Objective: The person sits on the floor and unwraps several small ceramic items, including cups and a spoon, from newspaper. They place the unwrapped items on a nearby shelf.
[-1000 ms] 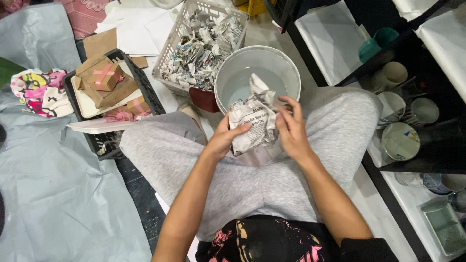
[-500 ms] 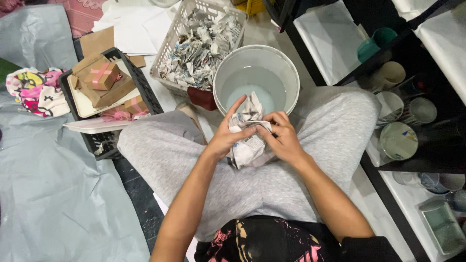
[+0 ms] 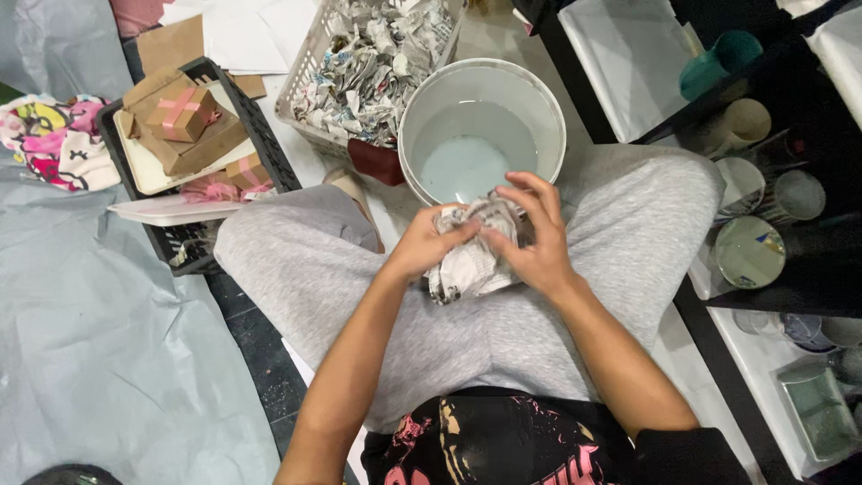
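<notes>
Both hands, left hand (image 3: 429,244) and right hand (image 3: 530,235), are clamped on a crumpled newspaper bundle (image 3: 471,256) just below the round white plastic bucket (image 3: 548,108). Beside the bucket, a white lattice basket (image 3: 301,72) holds newspaper wads (image 3: 373,58).

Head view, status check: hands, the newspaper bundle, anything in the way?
Left hand and right hand both gripping newspaper bundle. Bundle crumpled, over lap, just short of white bucket. Nothing blocking.

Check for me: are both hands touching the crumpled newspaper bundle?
Touching. The head view shows left hand and right hand both gripping the newspaper bundle, fingers pressed into it.
</notes>
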